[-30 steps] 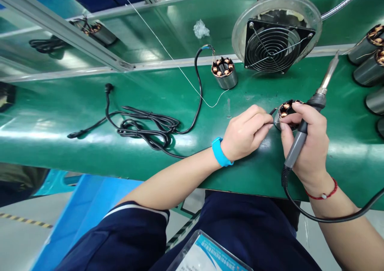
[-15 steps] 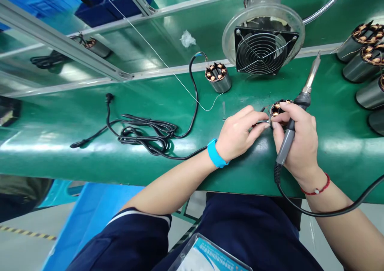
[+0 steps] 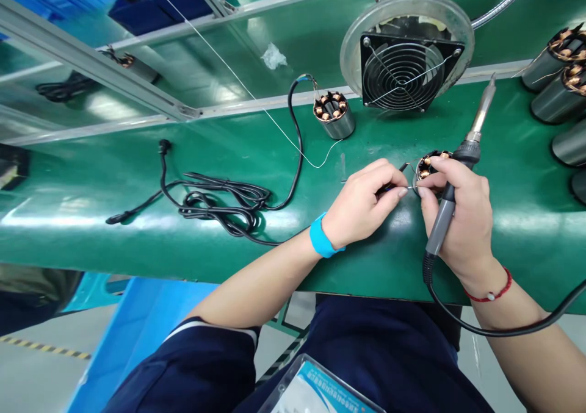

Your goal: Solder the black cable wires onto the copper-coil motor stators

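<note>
Right now, both hands work close together over the near middle of the table (image 3: pixel 274 266). The left hand (image 3: pixel 366 205) has its grip closed in a pinch on a thin wire (image 3: pixel 411 187), whose bare end reaches toward the right fingertips. The right hand (image 3: pixel 462 218) grips a soldering iron (image 3: pixel 442 225) lying across its fingers, the metal tip pointing far and right, away from the wire; its thumb and forefinger also meet at a copper-wound stator (image 3: pixel 423 168), which sits just beyond the hands and is partly hidden by them. Farther to the left stands a second stator (image 3: pixel 339 125), upright, joined to a black cable (image 3: pixel 300 132) that runs left to a loose coil. A black fan (image 3: pixel 403 77) faces the hands from the far side, and several more stators (image 3: pixel 556 99) stand at the far right.
</note>
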A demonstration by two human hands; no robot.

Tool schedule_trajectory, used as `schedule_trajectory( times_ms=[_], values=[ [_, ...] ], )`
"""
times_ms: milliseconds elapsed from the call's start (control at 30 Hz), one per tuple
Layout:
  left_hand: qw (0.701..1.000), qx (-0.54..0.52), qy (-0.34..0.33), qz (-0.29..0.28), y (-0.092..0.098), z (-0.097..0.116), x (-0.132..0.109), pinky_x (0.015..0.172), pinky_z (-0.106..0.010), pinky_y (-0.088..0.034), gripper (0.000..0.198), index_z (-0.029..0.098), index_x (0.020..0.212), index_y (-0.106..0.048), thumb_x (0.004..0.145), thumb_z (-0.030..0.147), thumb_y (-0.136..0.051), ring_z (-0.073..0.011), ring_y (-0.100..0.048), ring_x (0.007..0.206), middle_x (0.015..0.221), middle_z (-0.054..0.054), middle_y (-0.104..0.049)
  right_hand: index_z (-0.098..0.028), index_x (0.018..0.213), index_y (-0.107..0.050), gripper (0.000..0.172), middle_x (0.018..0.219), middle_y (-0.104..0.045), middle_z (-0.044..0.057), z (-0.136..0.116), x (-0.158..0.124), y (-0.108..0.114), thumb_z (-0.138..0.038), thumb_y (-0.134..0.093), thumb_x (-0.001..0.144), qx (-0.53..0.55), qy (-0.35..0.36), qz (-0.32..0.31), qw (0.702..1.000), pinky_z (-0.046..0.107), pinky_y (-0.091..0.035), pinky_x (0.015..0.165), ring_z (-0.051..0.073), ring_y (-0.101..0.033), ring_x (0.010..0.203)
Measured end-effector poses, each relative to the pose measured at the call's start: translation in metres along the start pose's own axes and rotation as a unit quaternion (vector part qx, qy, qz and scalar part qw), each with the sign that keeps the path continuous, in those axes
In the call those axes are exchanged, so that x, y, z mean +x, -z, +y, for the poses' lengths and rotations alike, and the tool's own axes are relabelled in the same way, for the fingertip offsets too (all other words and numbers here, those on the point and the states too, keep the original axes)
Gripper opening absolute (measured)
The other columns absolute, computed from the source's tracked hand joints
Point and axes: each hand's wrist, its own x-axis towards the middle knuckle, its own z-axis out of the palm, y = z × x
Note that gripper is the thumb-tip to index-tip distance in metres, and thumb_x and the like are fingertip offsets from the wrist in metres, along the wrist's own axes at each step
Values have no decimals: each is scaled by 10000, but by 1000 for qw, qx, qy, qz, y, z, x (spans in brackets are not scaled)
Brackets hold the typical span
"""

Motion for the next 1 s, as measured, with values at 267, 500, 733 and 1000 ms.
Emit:
schedule_trajectory(
  times_ms=[267,500,733,1000],
  values=[
    [996,26,-52,73,-13,-5,-3,615,-236,-425,96,168,795,-589,888,174,-565,-109,-514,653,716,-1,-580,-273,1248,-488,343,867,-722,-5,-1,1,1,-231,-532,911,22,-2,-1,1000,350,-487,767,183,-687,856],
    [994,95,-51,7,-3,-2,-3,678,-246,-442,157,167,883,-620,944,243,-496,-130,-542,726,774,-27,-603,-276,1252,-494,338,875,-724,-1,0,0,0,-256,-530,916,15,-13,6,1000,363,-501,789,190,-684,864],
    [992,0,46,-121,20,12,11,746,-240,-444,182,152,838,-632,927,185,-477,-123,-556,747,801,-19,-624,-261,1252,-494,354,870,-725,-13,1,1,1,-215,-554,906,37,2,10,999,335,-475,766,175,-683,851],
    [995,-18,73,-64,11,13,9,698,-236,-430,90,164,767,-551,835,106,-559,-115,-516,728,789,1,-585,-247,1229,-492,328,881,-717,-14,0,0,2,-206,-550,909,41,8,6,999,319,-456,780,163,-677,834]
  ],
)
